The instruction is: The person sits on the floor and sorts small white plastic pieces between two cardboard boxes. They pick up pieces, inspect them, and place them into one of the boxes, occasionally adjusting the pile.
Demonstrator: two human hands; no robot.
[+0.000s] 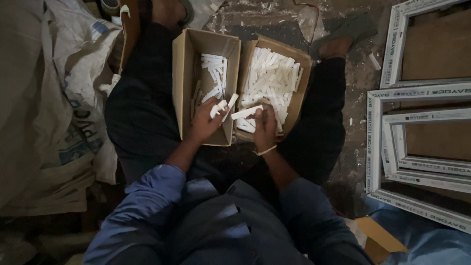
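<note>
Two open cardboard boxes sit between my legs. The left box (pixel 182 73) holds a smaller pile of short white plastic strips; the right box (pixel 301 64) is nearly full of them. My left hand (pixel 206 122) is over the left box's near end, closed around a few white strips (pixel 222 105). My right hand (pixel 265 125) is at the near edge of the right box and pinches one white strip (pixel 245 113) that points toward the left hand.
Large white woven sacks (pixel 54 98) lie along the left. White plastic window frames (pixel 392 142) are stacked on the right. A scrap of cardboard (pixel 380 240) lies at the lower right. The floor is dusty with white chips.
</note>
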